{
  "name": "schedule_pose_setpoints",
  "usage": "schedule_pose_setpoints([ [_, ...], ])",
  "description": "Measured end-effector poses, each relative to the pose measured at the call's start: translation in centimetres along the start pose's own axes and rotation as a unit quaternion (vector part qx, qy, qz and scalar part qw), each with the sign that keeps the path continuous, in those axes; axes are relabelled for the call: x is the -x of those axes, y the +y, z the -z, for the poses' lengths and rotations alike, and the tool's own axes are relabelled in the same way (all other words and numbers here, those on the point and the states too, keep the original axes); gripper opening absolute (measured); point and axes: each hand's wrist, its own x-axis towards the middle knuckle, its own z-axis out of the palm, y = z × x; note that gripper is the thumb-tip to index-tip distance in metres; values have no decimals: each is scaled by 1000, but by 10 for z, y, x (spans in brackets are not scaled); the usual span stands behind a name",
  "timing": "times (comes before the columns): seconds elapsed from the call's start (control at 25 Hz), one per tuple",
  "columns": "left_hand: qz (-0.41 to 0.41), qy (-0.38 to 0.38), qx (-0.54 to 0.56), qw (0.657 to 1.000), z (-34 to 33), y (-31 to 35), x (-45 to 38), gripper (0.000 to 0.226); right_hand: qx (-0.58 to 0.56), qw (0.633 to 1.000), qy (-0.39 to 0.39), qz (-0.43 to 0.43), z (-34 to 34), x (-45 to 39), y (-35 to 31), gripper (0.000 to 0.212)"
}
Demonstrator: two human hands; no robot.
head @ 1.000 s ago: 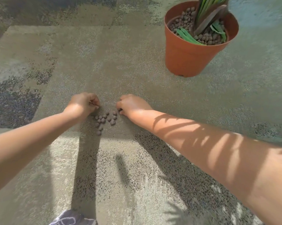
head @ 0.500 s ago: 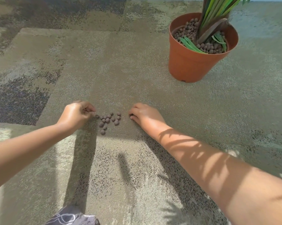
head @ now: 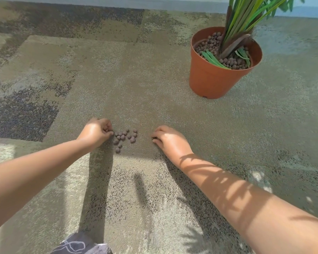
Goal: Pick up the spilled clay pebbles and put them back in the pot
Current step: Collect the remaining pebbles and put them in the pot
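Observation:
Several brown clay pebbles [head: 124,137] lie in a small cluster on the carpet between my hands. My left hand [head: 95,132] rests at the cluster's left edge, its curled fingertips pinching a pebble. My right hand [head: 168,140] lies on the carpet a short way right of the cluster, fingers curled under; what they hold is hidden. The orange plastic pot [head: 209,81] stands upright at the far right, filled with more pebbles and a green-leaved plant [head: 246,17].
The floor is mottled beige and dark carpet [head: 117,70]. A pale wall base [head: 172,5] runs along the top. A patterned dark cloth [head: 79,244] shows at the bottom edge. Shadows of my arms fall on the near carpet.
My right hand has slid to the right, away from the pebble cluster. My left hand stays at the cluster's left edge. The view has tilted up, showing more of the plant.

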Motion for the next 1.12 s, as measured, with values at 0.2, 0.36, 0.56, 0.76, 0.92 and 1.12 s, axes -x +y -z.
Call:
schedule_pose_setpoints([
  [0.2, 38, 38, 58, 997, 4, 8, -3, 7, -33, 998, 8, -48, 8, -5, -1, 26],
  [0.36, 60, 77, 155, 983, 14, 49, -8, 13, -41, 995, 64, -67, 50, -9, 2, 25],
  [0.56, -83, 50, 201, 975, 23, 157, -26, 13, 6, 959, 266, -100, 136, -25, 23, 26],
  [0.76, -116, 55, 296, 946, 37, 275, -53, 7, 21, 901, 377, -211, 190, -51, 84, 28],
  [0.92, -117, 60, 360, 924, 44, 306, -66, 21, 7, 923, 327, -205, 208, -47, 103, 28],
  [1.12, -107, 77, 284, 950, 45, 253, -65, 32, -16, 929, 341, -144, 193, -31, 97, 38],
])
